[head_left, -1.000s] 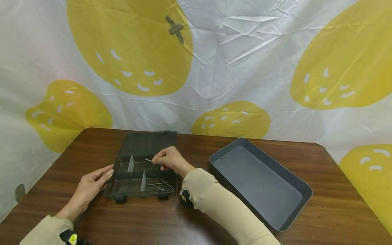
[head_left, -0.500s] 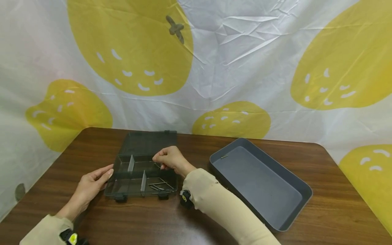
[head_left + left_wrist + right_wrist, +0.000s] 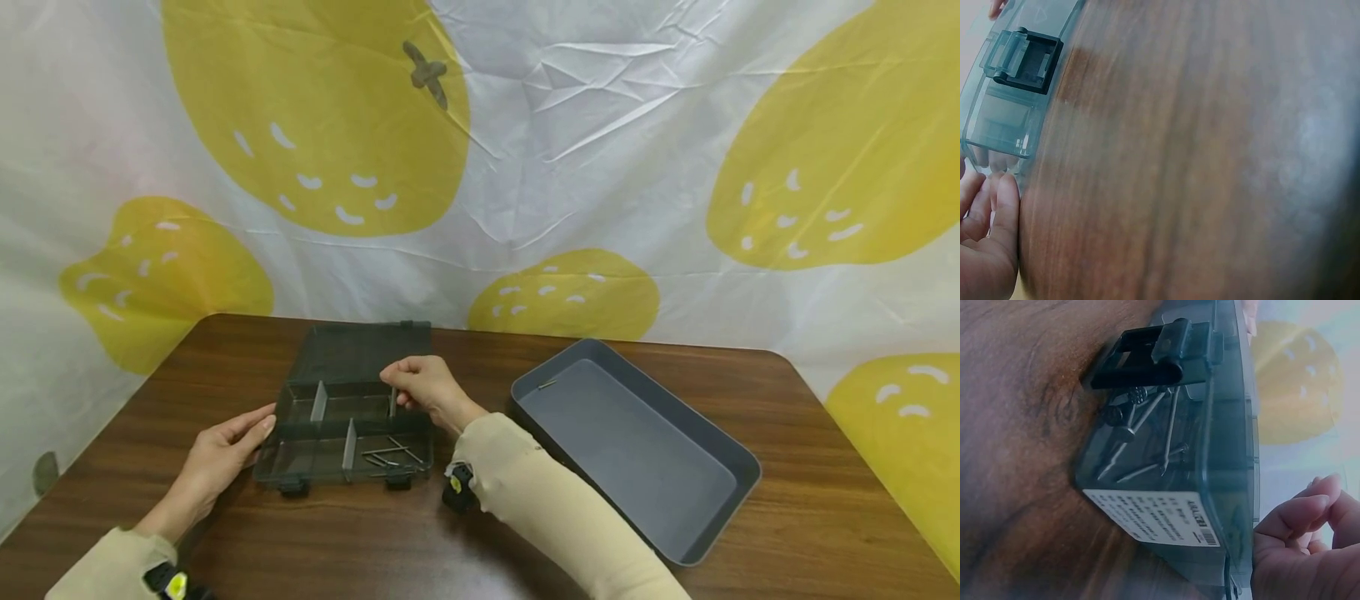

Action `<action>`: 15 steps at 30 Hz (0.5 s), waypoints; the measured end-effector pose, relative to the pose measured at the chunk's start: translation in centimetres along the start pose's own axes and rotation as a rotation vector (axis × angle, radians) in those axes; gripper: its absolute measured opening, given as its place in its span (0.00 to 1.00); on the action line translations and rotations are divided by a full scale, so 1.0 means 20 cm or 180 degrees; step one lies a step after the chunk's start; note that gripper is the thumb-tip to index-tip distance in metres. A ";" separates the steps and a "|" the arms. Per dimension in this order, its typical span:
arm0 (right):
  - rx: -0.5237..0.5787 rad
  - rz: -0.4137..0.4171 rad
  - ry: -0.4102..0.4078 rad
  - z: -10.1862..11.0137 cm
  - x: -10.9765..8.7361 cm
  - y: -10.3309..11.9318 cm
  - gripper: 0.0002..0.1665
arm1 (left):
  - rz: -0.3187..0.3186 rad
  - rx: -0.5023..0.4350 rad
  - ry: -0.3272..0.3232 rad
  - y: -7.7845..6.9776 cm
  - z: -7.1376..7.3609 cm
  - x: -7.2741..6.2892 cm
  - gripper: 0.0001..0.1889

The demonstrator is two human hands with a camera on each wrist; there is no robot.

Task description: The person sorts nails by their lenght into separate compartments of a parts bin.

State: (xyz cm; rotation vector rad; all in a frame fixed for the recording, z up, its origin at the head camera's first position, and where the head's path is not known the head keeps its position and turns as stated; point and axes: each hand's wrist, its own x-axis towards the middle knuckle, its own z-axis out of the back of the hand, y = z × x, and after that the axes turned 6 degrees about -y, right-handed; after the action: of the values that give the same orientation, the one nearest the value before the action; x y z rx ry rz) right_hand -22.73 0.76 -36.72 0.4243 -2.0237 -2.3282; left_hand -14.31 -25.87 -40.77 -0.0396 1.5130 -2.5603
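Note:
A translucent dark-grey compartment box point(image 3: 312, 451) stands with its lid point(image 3: 360, 354) raised at the back left of the table. My left hand point(image 3: 221, 454) holds the box's left side, thumb near the front corner. Several metal nails point(image 3: 390, 450) lie in its front right compartment. The right wrist view shows these nails point(image 3: 1147, 419) through the clear wall. Above the rear right compartment is my right hand point(image 3: 423, 387), fingers curled and thumb tip against the fingertips. Whether a nail sits between those fingertips is hidden.
A grey rectangular tray point(image 3: 637, 458) stands to the right on the wooden table point(image 3: 810, 500); a small metal piece point(image 3: 547, 384) lies at its far left end. Two black latches point(image 3: 398, 482) are on the box's front. A lemon-print cloth point(image 3: 555, 167) hangs behind the table.
The nail that stuck out left from my right fingertips one second ago no longer shows. My right hand has shifted slightly right. My left hand stays on the box.

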 end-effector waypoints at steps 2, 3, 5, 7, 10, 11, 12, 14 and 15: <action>0.0098 -0.0050 -0.0026 0.00 0.00 0.00 0.11 | -0.0006 -0.0004 0.0011 0.00 0.00 0.00 0.35; 0.0152 -0.0070 -0.0041 0.01 0.00 0.00 0.11 | -0.0005 0.0001 0.0014 0.00 0.00 0.00 0.35; 0.0259 -0.0090 -0.0069 0.01 0.00 -0.01 0.11 | -0.0005 0.0010 0.0010 0.00 0.00 0.00 0.35; 0.0357 -0.0106 -0.0088 0.02 0.00 0.00 0.11 | -0.0007 0.0019 0.0002 0.00 0.00 0.00 0.35; 0.0467 -0.0081 -0.0155 0.03 0.00 0.00 0.11 | 0.0003 0.0024 -0.0004 0.00 0.00 0.00 0.35; 0.0498 -0.0065 -0.0176 0.03 0.00 0.01 0.11 | 0.0002 0.0020 -0.0004 0.00 0.00 0.00 0.35; 0.0526 -0.0050 -0.0199 0.04 0.00 0.01 0.10 | -0.0001 0.0023 -0.0004 0.00 0.00 0.00 0.35; 0.0586 0.0045 -0.0198 0.07 0.00 0.02 0.09 | -0.0006 0.0024 -0.0006 -0.01 0.00 -0.01 0.35; 0.0598 0.0070 -0.0204 0.08 0.00 0.02 0.09 | -0.0008 0.0022 -0.0009 -0.01 0.00 -0.01 0.35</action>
State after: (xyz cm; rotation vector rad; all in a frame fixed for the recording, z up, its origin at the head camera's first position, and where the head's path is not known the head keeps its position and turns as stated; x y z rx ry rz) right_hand -23.21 2.20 -36.14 0.3350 -2.2746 -2.1746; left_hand -14.22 -25.77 -40.68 -0.0442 1.5040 -2.5663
